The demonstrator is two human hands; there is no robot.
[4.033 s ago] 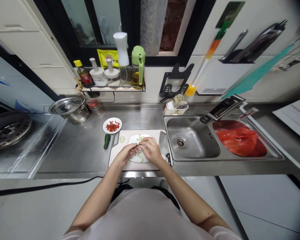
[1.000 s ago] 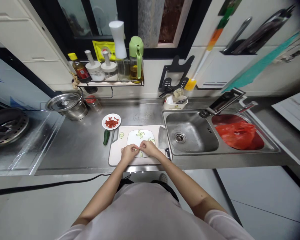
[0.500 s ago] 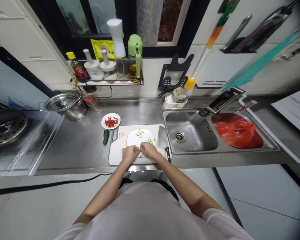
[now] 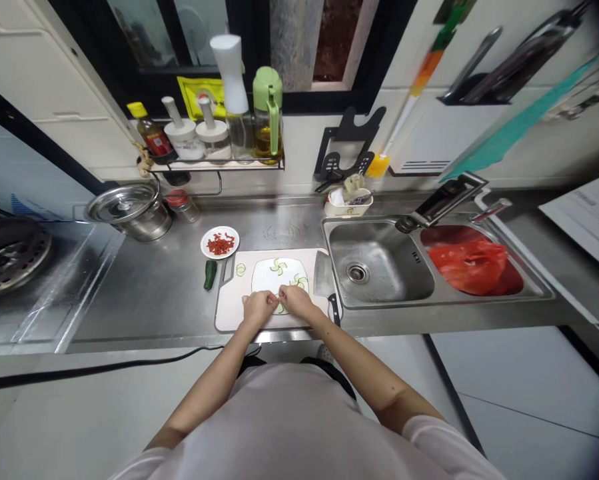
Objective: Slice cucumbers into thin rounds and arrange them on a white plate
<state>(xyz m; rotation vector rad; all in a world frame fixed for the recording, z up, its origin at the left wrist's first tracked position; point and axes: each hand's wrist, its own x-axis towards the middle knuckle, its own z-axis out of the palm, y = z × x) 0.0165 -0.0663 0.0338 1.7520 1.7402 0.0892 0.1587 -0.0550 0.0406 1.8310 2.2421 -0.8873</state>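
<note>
A pale cutting board (image 4: 228,312) lies on the steel counter with a white plate (image 4: 266,277) on it. Thin cucumber slices (image 4: 278,266) sit in small fan shapes on the plate, and one loose slice (image 4: 240,270) rests on the board. My left hand (image 4: 257,308) and my right hand (image 4: 295,301) meet at the plate's near edge, fingertips pinched together on a cucumber slice (image 4: 280,308). A cleaver (image 4: 325,281) lies at the board's right side. A cucumber end (image 4: 210,274) sits left of the board.
A small dish of red pieces (image 4: 220,243) stands behind the board. A lidded steel pot (image 4: 127,210) is at the left; a rack of bottles (image 4: 214,137) hangs above. A double sink (image 4: 384,270) with a red bag (image 4: 472,267) lies to the right.
Both hands drew back from the plate's middle to its near edge, uncovering more arranged slices. In the last half second they barely move.
</note>
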